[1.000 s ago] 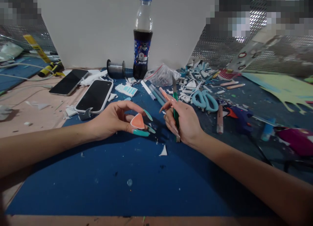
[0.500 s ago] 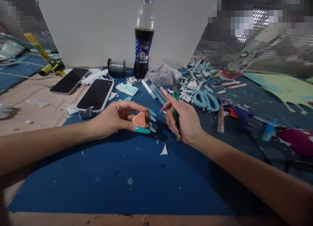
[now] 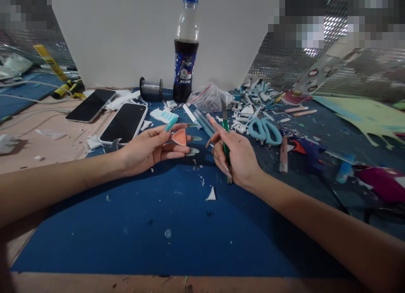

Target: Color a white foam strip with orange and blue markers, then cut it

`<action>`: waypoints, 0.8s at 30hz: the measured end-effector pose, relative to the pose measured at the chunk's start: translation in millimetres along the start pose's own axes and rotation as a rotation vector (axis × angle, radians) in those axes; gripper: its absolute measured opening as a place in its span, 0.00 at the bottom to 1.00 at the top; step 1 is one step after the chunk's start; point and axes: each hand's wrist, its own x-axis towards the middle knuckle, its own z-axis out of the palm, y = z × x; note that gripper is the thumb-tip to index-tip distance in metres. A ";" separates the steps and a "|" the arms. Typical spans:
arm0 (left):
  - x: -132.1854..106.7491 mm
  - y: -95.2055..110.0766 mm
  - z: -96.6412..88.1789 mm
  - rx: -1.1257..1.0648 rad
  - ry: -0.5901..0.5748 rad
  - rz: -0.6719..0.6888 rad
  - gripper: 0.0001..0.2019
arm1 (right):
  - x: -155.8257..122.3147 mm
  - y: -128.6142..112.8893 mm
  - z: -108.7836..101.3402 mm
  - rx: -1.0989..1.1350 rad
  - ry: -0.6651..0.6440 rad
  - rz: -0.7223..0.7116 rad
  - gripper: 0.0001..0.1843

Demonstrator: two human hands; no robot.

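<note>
On the turned-up fingers of my left hand (image 3: 147, 149) rests a small orange foam piece (image 3: 180, 137) with a rounded side and a pale rim. My left thumb lies just above the piece, and the fingers are stretched toward the right. A green-handled craft knife (image 3: 225, 151) is gripped in my right hand (image 3: 243, 160), its blade pointing up and away. The blade stands apart from the orange piece. Below and between the hands, a white triangular scrap (image 3: 211, 194) lies on the blue mat (image 3: 126, 246).
Behind the hands stand a Pepsi bottle (image 3: 185, 69) and a spool of clear line (image 3: 151, 89). Two phones, the nearer one (image 3: 124, 123) white-edged, lie at left. Markers (image 3: 204, 122), blue-handled scissors (image 3: 265, 130) and a heap of scraps (image 3: 253, 99) lie beyond my right hand.
My left hand has rolled palm-up, with its thumb raised to the upper side. The orange piece moved slightly up and left with it. My right hand keeps its hold on the craft knife.
</note>
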 end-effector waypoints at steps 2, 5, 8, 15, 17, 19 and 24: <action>0.3 0.0 0.4 -0.027 0.021 -0.004 0.13 | 0.6 -0.1 -0.2 -0.002 0.005 0.001 0.15; 0.5 -0.9 1.1 -0.032 0.010 0.005 0.13 | 1.1 0.6 -0.7 -0.004 -0.005 -0.012 0.15; 1.0 -1.1 1.9 -0.026 -0.002 0.015 0.12 | 0.6 1.2 -0.7 -0.013 -0.016 -0.025 0.16; 1.6 -1.7 -2.2 -0.029 -0.036 0.027 0.11 | -0.4 -0.4 -0.1 -0.033 -0.024 -0.024 0.16; 1.2 -2.3 -3.8 -0.024 -0.052 0.037 0.11 | -0.9 -1.0 0.1 -0.044 -0.034 -0.047 0.16; 0.8 -2.4 -4.3 -0.018 -0.058 0.038 0.11 | -3.0 -2.4 1.2 -0.062 -0.042 -0.083 0.15; 0.9 -1.2 -1.9 0.011 -0.025 0.042 0.11 | -18.8 -9.4 8.5 -0.214 -0.106 -0.175 0.15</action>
